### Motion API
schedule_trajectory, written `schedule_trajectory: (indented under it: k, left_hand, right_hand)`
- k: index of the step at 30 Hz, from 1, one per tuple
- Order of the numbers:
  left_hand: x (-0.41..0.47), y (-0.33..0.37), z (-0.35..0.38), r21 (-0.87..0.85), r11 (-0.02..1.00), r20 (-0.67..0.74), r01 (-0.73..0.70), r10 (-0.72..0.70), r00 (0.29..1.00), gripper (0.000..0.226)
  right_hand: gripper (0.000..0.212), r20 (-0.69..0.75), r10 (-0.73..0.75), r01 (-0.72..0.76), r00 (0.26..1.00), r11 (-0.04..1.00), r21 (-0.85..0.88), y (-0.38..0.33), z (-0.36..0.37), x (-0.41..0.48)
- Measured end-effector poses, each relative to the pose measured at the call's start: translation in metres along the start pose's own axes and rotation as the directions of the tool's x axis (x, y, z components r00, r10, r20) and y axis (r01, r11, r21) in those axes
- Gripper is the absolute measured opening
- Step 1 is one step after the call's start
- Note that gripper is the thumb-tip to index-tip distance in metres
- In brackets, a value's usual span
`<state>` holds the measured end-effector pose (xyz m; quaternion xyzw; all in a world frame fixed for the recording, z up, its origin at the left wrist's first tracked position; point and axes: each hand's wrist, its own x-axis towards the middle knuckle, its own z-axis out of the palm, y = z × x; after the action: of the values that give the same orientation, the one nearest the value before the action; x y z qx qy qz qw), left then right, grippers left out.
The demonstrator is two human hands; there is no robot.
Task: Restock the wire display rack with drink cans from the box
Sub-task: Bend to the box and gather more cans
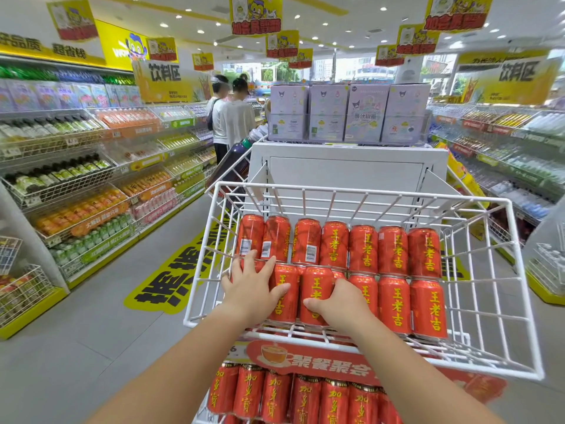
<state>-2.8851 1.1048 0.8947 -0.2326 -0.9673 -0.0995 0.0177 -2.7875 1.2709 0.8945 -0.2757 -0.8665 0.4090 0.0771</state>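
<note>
Head: both hands point(252, 289) on glossy red cans point(394, 304).

Two rows of cans point(394, 270) in wire basket point(501, 270) — more cans below point(305, 396), boxes point(348, 113) behind

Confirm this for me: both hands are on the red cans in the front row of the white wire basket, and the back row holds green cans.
Not quite. The head view shows the back row of cans is red, like the front row, not green. The rest holds: the left hand and right hand rest on red front-row cans in the white wire basket.
</note>
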Motion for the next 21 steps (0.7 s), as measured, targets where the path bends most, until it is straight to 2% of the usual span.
schedule_trajectory:
  k: [4, 9, 12, 16, 21]
  left_hand:
    - [0.001, -0.001, 0.003, -0.100, 0.995, 0.014, -0.012, 0.013, 1.000, 0.076]
    - [0.000, -0.004, 0.005, -0.170, 0.985, 0.007, -0.031, 0.032, 0.999, 0.078]
    - [-0.002, -0.003, 0.003, -0.167, 0.986, 0.007, -0.023, 0.024, 1.000, 0.079]
    - [-0.007, 0.000, -0.003, -0.061, 0.998, 0.035, -0.027, 0.029, 0.999, 0.085]
    - [-0.018, -0.003, -0.013, 0.102, 0.992, 0.032, -0.069, 0.066, 0.997, 0.093]
  right_hand:
    - [0.074, -0.033, 0.012, -0.009, 0.999, 0.996, 0.093, 0.005, 0.000, 0.001]
    - [0.074, 0.017, 0.023, -0.025, 1.000, 0.990, 0.141, 0.007, -0.002, -0.001]
    - [0.072, 0.020, 0.038, -0.040, 0.999, 0.994, 0.098, 0.007, 0.000, 0.001]
    - [0.086, 0.012, 0.045, -0.045, 0.999, 0.999, 0.012, 0.005, 0.000, 0.002]
    - [0.099, -0.062, -0.074, 0.058, 0.995, 0.971, -0.232, 0.003, -0.002, -0.009]
